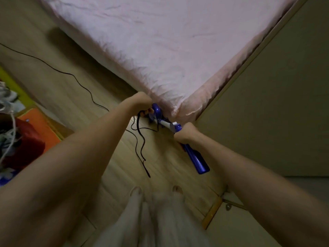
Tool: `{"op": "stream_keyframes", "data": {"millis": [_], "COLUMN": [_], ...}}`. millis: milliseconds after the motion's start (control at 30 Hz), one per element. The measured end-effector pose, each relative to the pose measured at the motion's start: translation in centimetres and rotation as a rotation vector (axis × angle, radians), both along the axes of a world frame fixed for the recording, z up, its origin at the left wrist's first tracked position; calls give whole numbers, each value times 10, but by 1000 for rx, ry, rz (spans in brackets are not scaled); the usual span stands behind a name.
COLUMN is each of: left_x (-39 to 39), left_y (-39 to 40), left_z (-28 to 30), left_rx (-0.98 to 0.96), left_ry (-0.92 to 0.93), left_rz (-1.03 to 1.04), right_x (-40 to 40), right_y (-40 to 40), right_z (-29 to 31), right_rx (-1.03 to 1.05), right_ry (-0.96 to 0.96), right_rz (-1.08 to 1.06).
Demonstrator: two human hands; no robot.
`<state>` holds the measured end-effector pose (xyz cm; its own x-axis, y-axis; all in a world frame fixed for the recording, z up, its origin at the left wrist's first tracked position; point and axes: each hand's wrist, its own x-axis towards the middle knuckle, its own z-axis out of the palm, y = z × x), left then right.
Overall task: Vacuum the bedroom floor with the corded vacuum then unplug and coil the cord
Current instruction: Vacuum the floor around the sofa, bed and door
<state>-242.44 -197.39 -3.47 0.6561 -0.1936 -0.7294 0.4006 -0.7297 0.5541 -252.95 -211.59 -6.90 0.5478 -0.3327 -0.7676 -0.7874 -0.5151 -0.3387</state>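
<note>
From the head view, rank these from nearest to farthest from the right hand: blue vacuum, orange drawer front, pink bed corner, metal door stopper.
From the right hand:
1. Blue vacuum, gripped in it.
2. Pink bed corner, just above.
3. Metal door stopper, lower right.
4. Orange drawer front, far left.

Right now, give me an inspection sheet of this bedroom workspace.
Surface: wood-look floor, bare where visible.
Job's things: blue corded vacuum held above the floor by the bed corner.
Clutter: orange box and red bag at left.
Hands: left hand grips the vacuum's upper end with loops of cord; right hand grips its tube.
Cables: black cord trails across the floor to the left.
Surroundings: bed with pink sheet; wall at right.
</note>
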Motion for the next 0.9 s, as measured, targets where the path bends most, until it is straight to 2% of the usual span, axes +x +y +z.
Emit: {"op": "stream_keyframes", "data": {"millis": [167, 267, 467, 633, 900], "left_x": [11, 15, 21, 23, 35], "left_y": [-21, -42, -49, -35, 4], "left_z": [20, 27, 10, -15, -47], "left_rx": [23, 8, 23, -26, -61], "left_ry": [-36, -66, -64, -35, -43], "left_rz": [87, 164, 345, 499, 662], "right_x": [23, 46, 98, 121, 182], "right_y": [-23, -53, -83, -84, -34], "right_z": [11, 20, 33, 6, -38], "right_rx": [73, 45, 50, 13, 35], "right_ry": [24, 8, -64, -99, -142], "right_rz": [30, 119, 225, 291, 374]}}
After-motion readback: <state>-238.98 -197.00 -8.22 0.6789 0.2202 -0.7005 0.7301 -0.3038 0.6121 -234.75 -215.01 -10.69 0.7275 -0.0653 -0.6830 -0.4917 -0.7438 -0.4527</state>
